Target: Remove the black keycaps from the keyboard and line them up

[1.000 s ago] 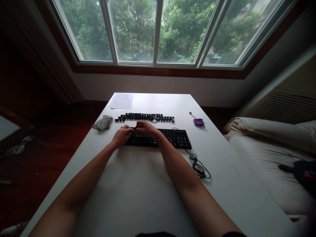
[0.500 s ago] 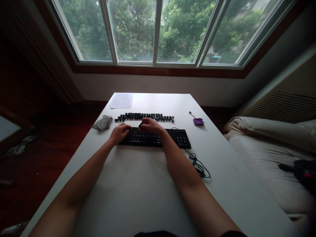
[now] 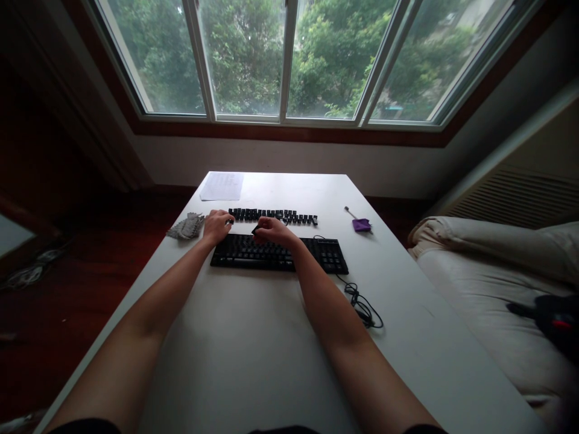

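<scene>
A black keyboard [image 3: 246, 260] lies across the white table, its cable bundled at the right. Over its upper middle, my right hand [image 3: 275, 232] is closed in a pinch on a small black piece [image 3: 255, 229]; its exact kind is too small to make out. My left hand [image 3: 218, 226] is beyond the keyboard's upper left corner, at the left end of the rows of loose black keycaps [image 3: 289, 216]. Its fingers are curled together there and cover that end of the rows. Whatever they pinch is hidden.
A crumpled grey cloth [image 3: 187, 226] lies left of my left hand. Paper [image 3: 222, 186] rests at the table's far left corner. To the right are a purple item [image 3: 361, 225] with a thin stick beside it and the coiled cable [image 3: 362, 304]. A cushioned seat [image 3: 474, 301] stands alongside.
My left hand has moved from the keyboard's upper left edge, away from me, to the left end of the keycap rows. My right hand stays over the keyboard with the black piece.
</scene>
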